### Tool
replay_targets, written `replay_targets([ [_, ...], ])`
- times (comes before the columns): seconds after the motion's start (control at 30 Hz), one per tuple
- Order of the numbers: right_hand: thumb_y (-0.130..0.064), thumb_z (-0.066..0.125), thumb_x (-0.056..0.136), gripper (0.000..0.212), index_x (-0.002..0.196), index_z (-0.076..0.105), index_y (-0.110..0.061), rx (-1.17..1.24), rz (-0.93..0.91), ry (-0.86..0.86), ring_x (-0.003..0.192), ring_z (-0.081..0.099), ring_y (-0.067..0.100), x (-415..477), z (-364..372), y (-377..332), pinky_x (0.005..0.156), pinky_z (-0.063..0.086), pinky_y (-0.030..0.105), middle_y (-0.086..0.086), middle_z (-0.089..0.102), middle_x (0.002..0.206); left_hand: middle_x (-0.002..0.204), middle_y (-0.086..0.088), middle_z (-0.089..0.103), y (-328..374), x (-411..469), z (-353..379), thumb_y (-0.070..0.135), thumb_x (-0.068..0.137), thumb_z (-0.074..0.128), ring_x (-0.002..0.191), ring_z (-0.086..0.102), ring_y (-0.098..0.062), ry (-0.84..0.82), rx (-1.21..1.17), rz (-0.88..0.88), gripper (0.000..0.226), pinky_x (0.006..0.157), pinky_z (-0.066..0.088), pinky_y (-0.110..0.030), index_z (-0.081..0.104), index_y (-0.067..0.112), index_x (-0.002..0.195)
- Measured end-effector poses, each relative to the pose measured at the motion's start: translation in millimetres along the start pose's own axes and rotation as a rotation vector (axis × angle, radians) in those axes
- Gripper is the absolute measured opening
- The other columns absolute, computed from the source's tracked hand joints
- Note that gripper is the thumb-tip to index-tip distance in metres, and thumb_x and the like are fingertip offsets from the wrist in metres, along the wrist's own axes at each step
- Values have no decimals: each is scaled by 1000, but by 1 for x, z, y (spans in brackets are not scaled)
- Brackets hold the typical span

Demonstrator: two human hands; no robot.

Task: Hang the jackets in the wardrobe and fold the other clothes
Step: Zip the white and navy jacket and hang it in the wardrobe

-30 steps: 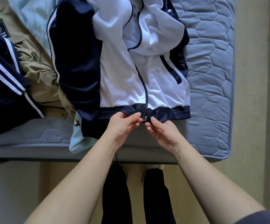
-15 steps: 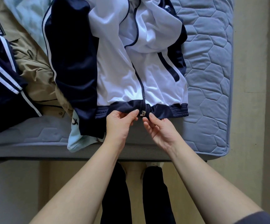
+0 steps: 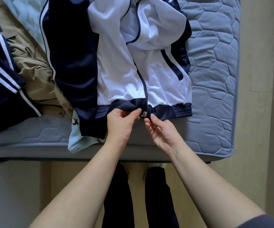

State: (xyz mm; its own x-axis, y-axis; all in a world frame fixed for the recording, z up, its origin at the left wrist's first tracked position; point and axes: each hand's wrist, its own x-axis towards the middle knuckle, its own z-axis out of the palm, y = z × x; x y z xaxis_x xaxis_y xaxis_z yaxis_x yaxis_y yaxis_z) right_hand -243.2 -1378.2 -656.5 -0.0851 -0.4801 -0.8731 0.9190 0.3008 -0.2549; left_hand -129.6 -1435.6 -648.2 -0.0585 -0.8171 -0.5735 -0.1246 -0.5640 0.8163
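Observation:
A white and navy track jacket lies front up on the mattress, its navy hem toward me. A metal zip slider sits at the bottom of the zip on the hem band. My left hand pinches the hem just left of the slider. My right hand pinches the hem just right of it, fingertips at the zip's lower end. The zip is joined along its lower part and gapes open higher up.
A tan jacket and a navy garment with white stripes lie at the left. A pale blue cloth hangs over the mattress edge. My legs stand on the floor beside the bed.
Both hands stayed at the hem by the zip slider with small finger shifts. The view drifted slightly, so the jacket and hands sit a little higher and further left in the frame.

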Motion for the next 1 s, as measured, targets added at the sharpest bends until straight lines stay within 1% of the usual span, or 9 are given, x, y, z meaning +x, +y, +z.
replay_targets([
  [0.2,6,55,91,8,84,59,5,166,-18,84,59,69,14,2,8,2,52,54,18,10,68,64,59,7,66,-1,1,0,1,80,73,58,59,-2,-43,97,36,6,60,47,-14,69,4,76],
  [0.3,7,56,90,9,82,59,4,202,-22,114,56,68,13,4,11,1,50,53,18,10,67,60,74,-3,72,-2,2,-2,1,79,73,69,65,-5,-65,149,64,4,66,51,-16,70,0,82],
  [0.37,6,57,90,8,82,58,3,187,-26,145,54,67,12,6,9,1,48,52,17,8,66,58,80,-10,73,-3,4,-4,4,79,74,74,66,-11,-98,216,64,4,70,53,-25,72,2,82],
  [0.5,-9,58,93,4,91,59,-6,-81,42,159,51,58,5,8,-1,1,41,43,17,3,64,71,86,-17,72,-4,6,-7,2,79,73,80,65,-18,-137,259,40,4,81,54,-41,71,4,82],
  [0.7,-31,49,99,29,110,63,-9,-481,141,-24,55,49,4,-1,-4,3,42,34,15,0,73,91,81,-14,73,-8,5,-11,8,78,75,76,66,-21,-92,296,-3,4,76,54,-41,72,6,77],
  [0.77,-32,53,97,29,110,62,-8,-579,125,-34,55,48,3,-5,-4,4,43,34,15,-5,73,85,79,-14,73,-8,5,-10,9,78,76,72,64,-17,-92,306,-10,6,72,53,-38,71,7,75],
  [0.87,-23,58,95,13,92,66,-13,-679,104,-23,47,45,0,-9,-4,2,40,31,13,-8,68,74,73,-7,70,-6,7,-13,9,78,76,67,60,-10,-119,322,-1,13,67,49,-29,69,16,69],
  [0.93,-17,56,96,17,87,70,-14,-699,84,-8,42,42,0,-13,-3,0,37,26,13,-9,63,65,69,-2,69,-7,8,-17,11,77,76,64,59,-7,-144,360,15,16,64,48,-24,68,21,67],
  [1.0,-13,53,96,20,86,70,-10,-667,66,11,40,39,1,-15,1,-3,35,23,13,-8,62,61,69,-4,70,-9,7,-23,13,77,77,64,60,-9,-160,415,20,15,63,48,-27,68,19,67],
])
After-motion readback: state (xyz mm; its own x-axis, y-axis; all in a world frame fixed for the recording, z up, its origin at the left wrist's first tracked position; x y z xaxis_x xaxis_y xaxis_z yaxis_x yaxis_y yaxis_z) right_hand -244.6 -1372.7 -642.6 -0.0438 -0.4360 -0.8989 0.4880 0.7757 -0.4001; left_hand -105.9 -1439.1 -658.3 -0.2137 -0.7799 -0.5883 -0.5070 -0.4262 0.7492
